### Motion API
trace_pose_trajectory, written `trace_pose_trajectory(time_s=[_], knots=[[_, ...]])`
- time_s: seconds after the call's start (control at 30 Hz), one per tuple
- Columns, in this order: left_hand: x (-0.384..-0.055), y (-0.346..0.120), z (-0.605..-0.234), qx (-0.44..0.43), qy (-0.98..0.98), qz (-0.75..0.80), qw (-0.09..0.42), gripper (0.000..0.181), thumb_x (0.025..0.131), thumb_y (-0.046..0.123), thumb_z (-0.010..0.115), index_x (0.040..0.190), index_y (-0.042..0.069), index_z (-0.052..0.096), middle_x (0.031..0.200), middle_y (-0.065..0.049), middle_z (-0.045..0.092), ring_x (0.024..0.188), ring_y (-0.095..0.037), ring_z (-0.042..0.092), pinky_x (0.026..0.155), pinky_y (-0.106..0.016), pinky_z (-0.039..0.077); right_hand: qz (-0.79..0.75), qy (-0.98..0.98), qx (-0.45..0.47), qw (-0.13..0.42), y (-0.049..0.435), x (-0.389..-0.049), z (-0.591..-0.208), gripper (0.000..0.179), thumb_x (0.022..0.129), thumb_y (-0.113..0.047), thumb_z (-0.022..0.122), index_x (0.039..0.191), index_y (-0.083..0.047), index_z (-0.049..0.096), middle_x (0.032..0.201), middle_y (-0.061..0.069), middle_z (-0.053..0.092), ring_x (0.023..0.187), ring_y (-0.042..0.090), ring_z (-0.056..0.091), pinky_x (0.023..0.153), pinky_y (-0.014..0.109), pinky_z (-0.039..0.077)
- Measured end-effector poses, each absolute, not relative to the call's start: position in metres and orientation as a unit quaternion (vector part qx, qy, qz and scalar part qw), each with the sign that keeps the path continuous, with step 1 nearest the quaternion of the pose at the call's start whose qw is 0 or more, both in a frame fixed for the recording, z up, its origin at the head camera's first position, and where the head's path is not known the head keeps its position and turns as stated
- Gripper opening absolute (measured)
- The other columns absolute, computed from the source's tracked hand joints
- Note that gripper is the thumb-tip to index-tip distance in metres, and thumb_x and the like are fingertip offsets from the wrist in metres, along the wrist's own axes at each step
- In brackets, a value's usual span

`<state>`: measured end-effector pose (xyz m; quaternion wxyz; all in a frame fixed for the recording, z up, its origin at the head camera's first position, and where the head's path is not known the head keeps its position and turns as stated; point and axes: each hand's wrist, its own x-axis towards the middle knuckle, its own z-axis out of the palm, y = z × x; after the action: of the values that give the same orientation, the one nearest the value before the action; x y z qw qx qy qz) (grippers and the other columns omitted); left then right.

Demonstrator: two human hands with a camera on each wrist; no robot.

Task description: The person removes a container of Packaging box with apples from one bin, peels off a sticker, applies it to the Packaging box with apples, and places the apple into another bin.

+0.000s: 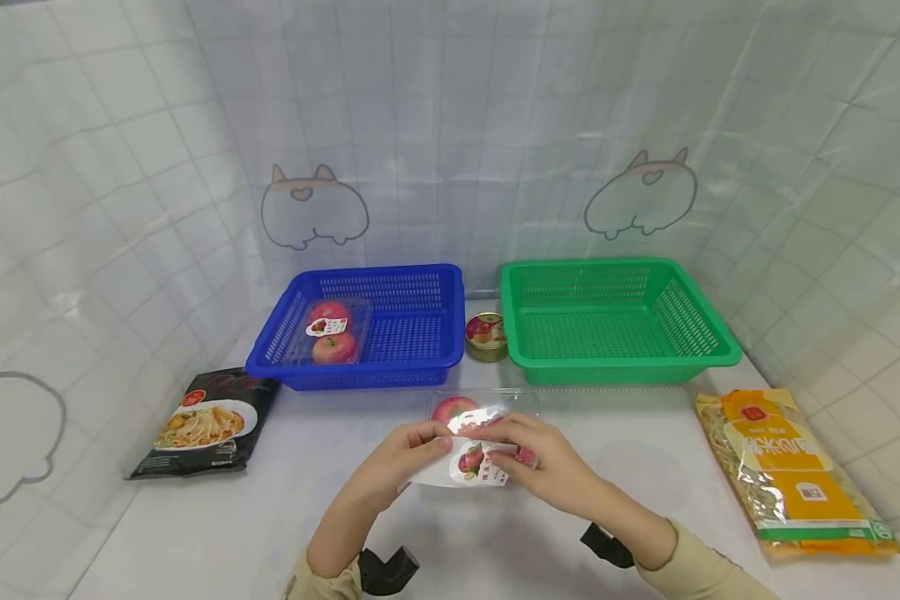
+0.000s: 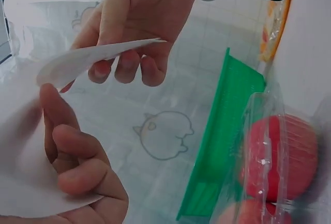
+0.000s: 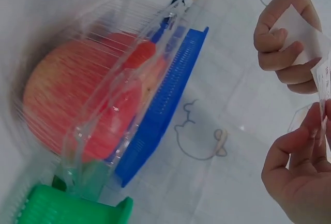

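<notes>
Both hands hold a white paper label [image 1: 461, 467] printed with apples and red lettering, in front of a clear plastic box of apples [image 1: 453, 408]. My left hand [image 1: 390, 462] grips its left part; in the left wrist view those fingers [image 2: 85, 175] curl against the white sheet [image 2: 77, 61]. At the other end, my right hand [image 1: 543, 458] pinches the label between thumb and fingers, seen also in the right wrist view as the lower hand [image 3: 300, 167]. The hands partly cover the box, and a red apple [image 3: 77, 100] shows through its plastic.
Behind stand a blue basket [image 1: 375, 375] holding another labelled apple box [image 1: 333, 333], and a green basket [image 1: 615, 371]. Between them sits a round tin [image 1: 486, 336]. A black noodle packet [image 1: 206, 425] lies left, a yellow packet [image 1: 795, 475] right.
</notes>
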<state>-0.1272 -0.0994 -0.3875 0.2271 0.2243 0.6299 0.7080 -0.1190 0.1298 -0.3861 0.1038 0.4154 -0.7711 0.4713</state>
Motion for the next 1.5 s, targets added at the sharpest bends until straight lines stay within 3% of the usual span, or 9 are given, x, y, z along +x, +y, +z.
trace_pose_trajectory(time_s=[0.17,0.33,0.47,0.63,0.8,0.93,1.1,1.3,1.5], knots=[[-0.127,-0.095,-0.386,0.198,0.651,0.699,0.221,0.012,0.093,0.018,0.053,0.093,0.011,0.062,0.083,0.005,0.065,0.073,-0.005,0.059,0.064,-0.02,0.049,0.429,-0.78,0.429,0.155,0.126,-0.118,-0.384,0.031,0.085,-0.013,0.065,0.116,-0.016,0.064,0.109,-0.001,0.056,0.096,0.011,0.053,0.076,0.024,0.047],[-0.122,-0.088,-0.389,0.178,0.649,0.698,0.245,0.012,0.092,0.02,0.054,0.086,0.019,0.064,0.082,0.007,0.064,0.074,-0.004,0.058,0.065,-0.019,0.047,0.294,-0.763,0.494,0.294,0.12,-0.12,-0.385,0.026,0.091,-0.034,0.057,0.111,-0.021,0.067,0.109,0.004,0.055,0.099,0.018,0.048,0.083,0.032,0.038],[-0.116,-0.085,-0.392,0.171,0.617,0.711,0.289,0.014,0.091,0.023,0.055,0.083,0.022,0.066,0.077,0.008,0.064,0.068,-0.002,0.058,0.06,-0.016,0.047,0.235,-0.71,0.535,0.393,0.118,-0.122,-0.385,0.02,0.091,-0.032,0.057,0.103,-0.022,0.07,0.102,0.004,0.059,0.094,0.019,0.05,0.079,0.033,0.035],[-0.113,-0.084,-0.395,0.189,0.586,0.72,0.321,0.017,0.092,0.023,0.053,0.082,0.023,0.067,0.076,0.011,0.064,0.068,0.0,0.058,0.059,-0.014,0.046,0.239,-0.645,0.574,0.445,0.115,-0.121,-0.38,0.012,0.088,-0.025,0.062,0.089,-0.018,0.072,0.092,0.002,0.064,0.086,0.017,0.055,0.075,0.031,0.036],[-0.112,-0.086,-0.397,0.21,0.581,0.716,0.325,0.019,0.093,0.019,0.049,0.084,0.024,0.065,0.078,0.012,0.063,0.069,0.001,0.057,0.06,-0.014,0.045,0.251,-0.613,0.598,0.451,0.114,-0.12,-0.375,0.011,0.086,-0.023,0.065,0.082,-0.014,0.071,0.085,-0.001,0.065,0.08,0.015,0.056,0.073,0.03,0.037],[-0.113,-0.093,-0.401,0.232,0.608,0.69,0.318,0.017,0.094,0.018,0.049,0.089,0.006,0.06,0.081,0.009,0.06,0.071,-0.001,0.053,0.062,-0.015,0.043,0.269,-0.62,0.619,0.4,0.117,-0.121,-0.379,0.007,0.081,-0.02,0.071,0.083,-0.014,0.069,0.086,-0.003,0.066,0.083,0.015,0.057,0.076,0.03,0.038],[-0.114,-0.109,-0.414,0.228,0.691,0.616,0.301,0.032,0.092,0.017,0.053,0.095,-0.015,0.052,0.08,0.007,0.054,0.075,-0.004,0.047,0.069,-0.02,0.039,0.304,-0.681,0.618,0.247,0.126,-0.117,-0.391,0.016,0.073,-0.014,0.077,0.083,-0.019,0.065,0.081,-0.012,0.064,0.084,0.006,0.056,0.081,0.023,0.037],[-0.115,-0.118,-0.436,0.218,0.727,0.565,0.322,0.025,0.091,0.011,0.054,0.093,-0.014,0.056,0.08,0.003,0.054,0.076,-0.009,0.047,0.072,-0.024,0.04,0.369,-0.742,0.551,0.103,0.142,-0.118,-0.4,0.015,0.076,-0.009,0.074,0.083,-0.021,0.066,0.081,-0.014,0.064,0.084,0.002,0.055,0.08,0.02,0.042],[-0.118,-0.119,-0.448,0.227,0.792,0.491,0.282,0.016,0.088,0.013,0.057,0.086,-0.002,0.062,0.077,0.003,0.056,0.071,-0.008,0.046,0.067,-0.023,0.039,0.552,-0.769,0.32,-0.047,0.151,-0.132,-0.389,0.008,0.081,-0.014,0.07,0.088,-0.011,0.067,0.082,-0.001,0.067,0.078,0.011,0.062,0.07,0.031,0.052]])
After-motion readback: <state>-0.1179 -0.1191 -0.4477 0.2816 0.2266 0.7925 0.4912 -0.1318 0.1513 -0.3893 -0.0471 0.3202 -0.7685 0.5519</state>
